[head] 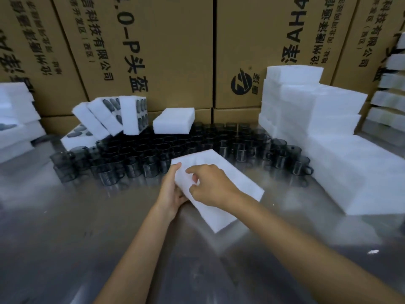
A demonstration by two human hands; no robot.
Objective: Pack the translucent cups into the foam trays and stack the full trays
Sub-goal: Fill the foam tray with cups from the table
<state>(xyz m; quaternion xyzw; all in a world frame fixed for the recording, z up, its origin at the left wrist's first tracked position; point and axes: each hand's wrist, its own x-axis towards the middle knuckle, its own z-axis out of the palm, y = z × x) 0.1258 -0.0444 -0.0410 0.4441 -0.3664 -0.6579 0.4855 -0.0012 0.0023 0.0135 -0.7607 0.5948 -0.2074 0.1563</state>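
Near the middle of the grey worktop [65,227], a white foam tray [221,189] is being held by both hands, lying askew with one corner turned toward the viewer. Its left edge is being gripped by the left hand [172,189], whose thumb is being pressed on the top face while the other fingers are hidden beneath the foam. The right hand [210,185] is being rested on the tray's upper face with its fingers curled and the thumb stretched forward; whether anything is being pinched there cannot be told. Just behind the tray, a dense crowd of dark translucent cups [175,148] is being kept upright on the worktop, spread in rows from left to right, some with handles showing. Behind the cups on the left, several foam trays with dark filled pockets [122,115] are being leaned against one another, and a single foam block [174,120] is being carried on top of the cups beside them. On the right, a tall stack of white foam trays [311,110] is being kept, with lower slabs reaching toward the near edge. More foam is being stored at the far left [15,115]. Brown cardboard boxes [166,51] printed with black lettering are being used as a wall behind everything.
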